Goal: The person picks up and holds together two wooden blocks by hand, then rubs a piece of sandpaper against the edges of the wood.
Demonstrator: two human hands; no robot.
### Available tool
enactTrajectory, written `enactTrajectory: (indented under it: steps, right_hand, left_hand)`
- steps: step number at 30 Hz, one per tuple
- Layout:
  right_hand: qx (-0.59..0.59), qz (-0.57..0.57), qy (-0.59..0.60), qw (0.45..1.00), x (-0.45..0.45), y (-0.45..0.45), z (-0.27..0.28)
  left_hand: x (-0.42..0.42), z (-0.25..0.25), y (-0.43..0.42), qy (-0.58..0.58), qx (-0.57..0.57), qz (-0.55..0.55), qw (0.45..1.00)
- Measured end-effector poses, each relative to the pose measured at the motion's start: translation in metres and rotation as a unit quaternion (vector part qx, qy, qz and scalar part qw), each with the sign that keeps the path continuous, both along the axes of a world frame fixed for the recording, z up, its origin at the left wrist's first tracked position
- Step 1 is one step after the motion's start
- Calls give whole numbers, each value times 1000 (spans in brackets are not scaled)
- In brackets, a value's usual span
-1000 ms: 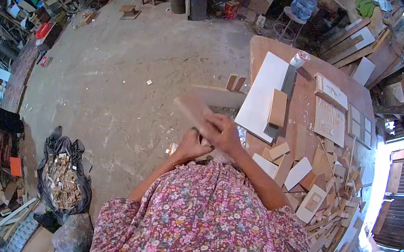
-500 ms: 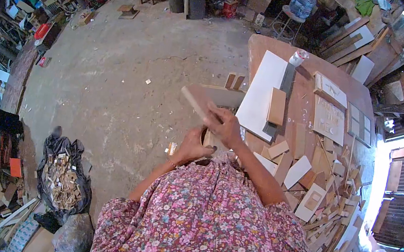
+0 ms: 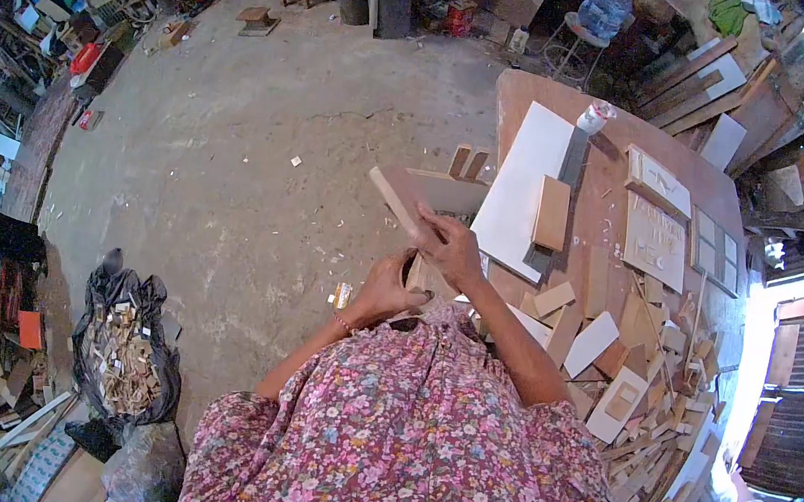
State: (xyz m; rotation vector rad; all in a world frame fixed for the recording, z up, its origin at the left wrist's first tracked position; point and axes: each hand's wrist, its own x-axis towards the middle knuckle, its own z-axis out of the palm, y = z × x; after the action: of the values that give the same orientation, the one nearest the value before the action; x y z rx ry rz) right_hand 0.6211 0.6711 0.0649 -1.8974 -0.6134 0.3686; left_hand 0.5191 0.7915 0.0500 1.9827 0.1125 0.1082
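Note:
In the middle of the head view my right hand [image 3: 454,251] is closed round the near end of a flat brownish wooden block [image 3: 403,194], which points up and left. Just below and to the left, my left hand [image 3: 388,292] grips a smaller pale wooden piece [image 3: 419,274], its thumb and fingers on either side. The two hands are close together in front of the flowered garment. Part of the pale piece is hidden behind the fingers.
A brown worktable [image 3: 532,88] on the right bears a white board [image 3: 522,180], a wooden block [image 3: 552,213], a cup [image 3: 596,117] and many wood offcuts [image 3: 618,405]. On the floor at the left stands a black bag [image 3: 168,372] of scraps.
The long block was blurred a second ago and is now sharp, its far end slightly further right. Both hands keep their hold in nearly the same place.

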Motion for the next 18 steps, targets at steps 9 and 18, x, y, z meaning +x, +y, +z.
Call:
enactTrajectory:
  steps: [9, 18]
  right_hand:
    - [-41, 73, -117, 990, -37, -3, 24]
    - [-2, 59, -96, 994, -27, 4, 26]
  left_hand:
    - [0, -1, 9, 42, -98, 57, 993]
    - [4, 4, 7, 143, -142, 104, 974]
